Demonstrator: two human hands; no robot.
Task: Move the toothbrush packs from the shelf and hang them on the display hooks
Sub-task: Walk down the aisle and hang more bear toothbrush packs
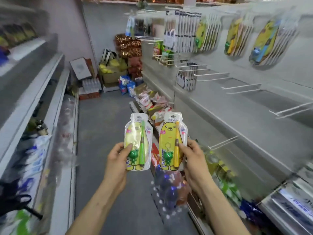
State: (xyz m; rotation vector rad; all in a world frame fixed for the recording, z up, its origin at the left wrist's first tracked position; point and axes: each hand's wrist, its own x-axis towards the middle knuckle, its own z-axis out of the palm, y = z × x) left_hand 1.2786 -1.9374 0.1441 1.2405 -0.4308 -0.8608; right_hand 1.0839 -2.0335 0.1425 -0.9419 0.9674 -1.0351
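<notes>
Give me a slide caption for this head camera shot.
Shop aisle: left hand holds a green-brush toothbrush pack, right hand a yellow-brush toothbrush pack, near bare display hooks.

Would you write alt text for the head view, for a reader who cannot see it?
In a shop aisle, the left hand holds a green-brush pack and the right hand a yellow-brush pack. Bare display hooks stick out on the right.

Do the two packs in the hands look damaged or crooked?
No. The green-brush pack in the left hand and the yellow-brush pack in the right hand look sealed, unbent and roughly upright. Nothing stands out.
</notes>
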